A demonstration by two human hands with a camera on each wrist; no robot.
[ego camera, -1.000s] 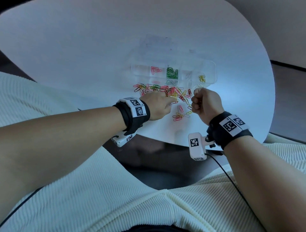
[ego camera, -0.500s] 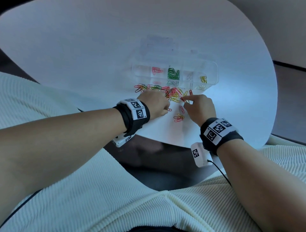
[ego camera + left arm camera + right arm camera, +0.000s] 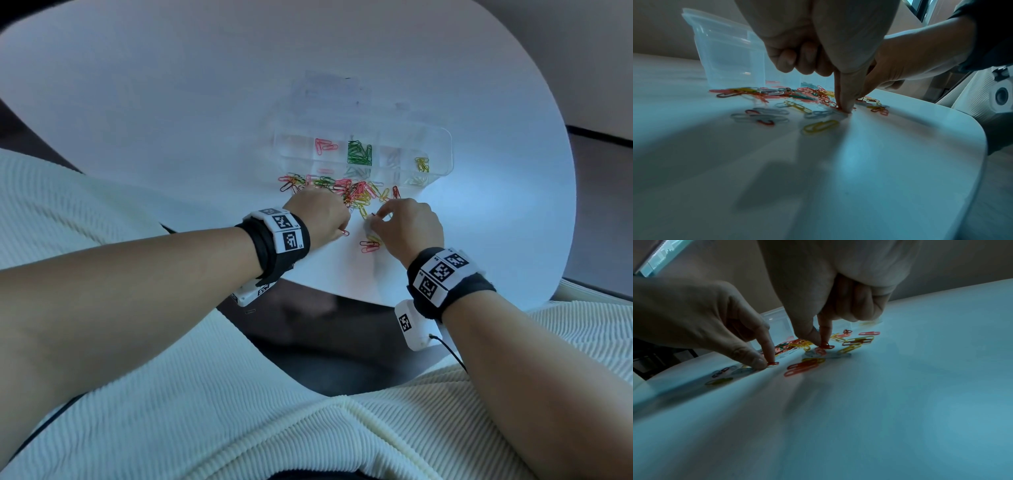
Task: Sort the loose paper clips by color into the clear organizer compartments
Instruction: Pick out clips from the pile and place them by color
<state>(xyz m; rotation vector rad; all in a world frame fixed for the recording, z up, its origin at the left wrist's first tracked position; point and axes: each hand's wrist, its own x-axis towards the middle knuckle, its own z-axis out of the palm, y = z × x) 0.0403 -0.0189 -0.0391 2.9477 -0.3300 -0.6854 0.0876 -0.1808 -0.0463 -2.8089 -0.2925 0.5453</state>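
Observation:
A heap of loose colored paper clips (image 3: 346, 190) lies on the white table in front of the clear organizer (image 3: 442, 144). The organizer holds pink clips (image 3: 325, 145), green clips (image 3: 359, 154) and yellow clips (image 3: 422, 164) in separate compartments. My left hand (image 3: 337, 224) is at the heap's near left edge, thumb and forefinger pinching a red clip (image 3: 773, 363) against the table. My right hand (image 3: 375, 216) is close beside it, pinching another red clip (image 3: 826, 346) with thumb and forefinger (image 3: 825, 331); its other fingers are curled.
Stray clips (image 3: 370, 245) lie nearer me, just below both hands. The table's (image 3: 171, 102) rounded front edge runs close under my wrists. A clear lid (image 3: 329, 89) lies behind the organizer. My lap in a cream ribbed garment fills the foreground.
My right hand dropped from a raised fist onto the heap and slid left toward the left hand. The left hand stayed at the heap's near left edge.

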